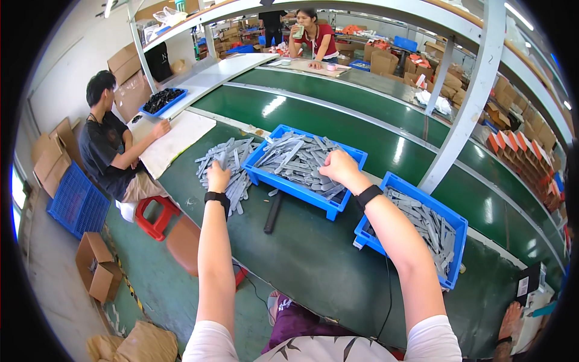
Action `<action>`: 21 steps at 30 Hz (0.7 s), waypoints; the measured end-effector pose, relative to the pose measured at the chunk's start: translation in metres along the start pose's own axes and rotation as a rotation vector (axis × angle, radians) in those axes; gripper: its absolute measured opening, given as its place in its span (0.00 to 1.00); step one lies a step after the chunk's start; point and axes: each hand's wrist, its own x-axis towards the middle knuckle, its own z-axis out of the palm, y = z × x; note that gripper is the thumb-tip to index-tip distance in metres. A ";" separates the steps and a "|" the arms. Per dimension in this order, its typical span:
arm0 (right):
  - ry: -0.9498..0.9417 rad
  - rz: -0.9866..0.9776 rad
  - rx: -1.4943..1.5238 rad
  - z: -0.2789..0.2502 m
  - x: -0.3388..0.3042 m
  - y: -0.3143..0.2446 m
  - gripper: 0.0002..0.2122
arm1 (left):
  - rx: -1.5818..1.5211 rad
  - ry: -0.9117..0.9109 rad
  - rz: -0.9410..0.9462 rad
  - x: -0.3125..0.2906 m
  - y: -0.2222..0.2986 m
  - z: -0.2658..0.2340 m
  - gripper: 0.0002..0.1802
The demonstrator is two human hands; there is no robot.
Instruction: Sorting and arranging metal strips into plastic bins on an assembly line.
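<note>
In the head view, the person's left hand [218,177] sits at a loose pile of grey strips [239,151] on the green table [325,271]; the right hand [341,168] is over more strips in a blue tray [295,192]. Whether either grip is clamped on a strip cannot be told. The right forearm partly hides a second blue tray [461,234]. A white label [523,286] at right is illegible.

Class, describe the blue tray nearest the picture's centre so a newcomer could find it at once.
On the green table, find the loose grey pile by the left hand. The blue tray stands just to the pile's right. Unlike the neighbouring tray further right, which also holds grey strips, it has the right hand at its strips.
</note>
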 end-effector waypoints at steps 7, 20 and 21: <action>0.172 -0.084 0.145 -0.030 0.013 0.017 0.16 | -0.090 0.326 0.575 -0.029 0.096 -0.030 0.22; -0.155 -0.028 0.452 -0.029 0.000 0.027 0.11 | 0.138 -0.167 1.185 -0.073 0.207 -0.010 0.11; -0.153 -0.026 0.453 -0.028 -0.001 0.029 0.11 | 0.138 -0.169 1.187 -0.073 0.208 -0.011 0.11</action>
